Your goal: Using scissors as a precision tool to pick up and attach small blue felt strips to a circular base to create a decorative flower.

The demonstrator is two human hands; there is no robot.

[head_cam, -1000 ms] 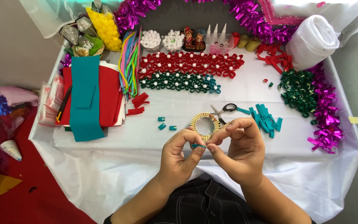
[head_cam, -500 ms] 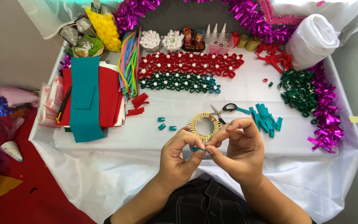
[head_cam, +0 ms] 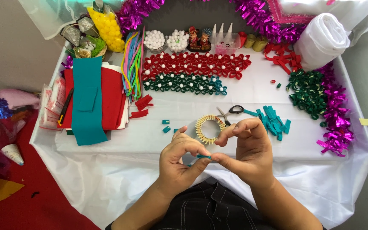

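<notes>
In the head view, we see our left hand and right hand meeting in the lower centre of the frame, fingers pinching a small teal felt piece together. Just above them, a ring of wooden clothespins and scissors lie on the white counter.

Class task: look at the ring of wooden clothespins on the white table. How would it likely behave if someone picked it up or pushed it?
The ring of wooden clothespins lies flat on the white table, so it would probably slide, not roll. It looks small and open in the middle, so likely light. Being many separate pins joined together, it may be fragile if squeezed; how they are fastened cannot be seen.
</notes>
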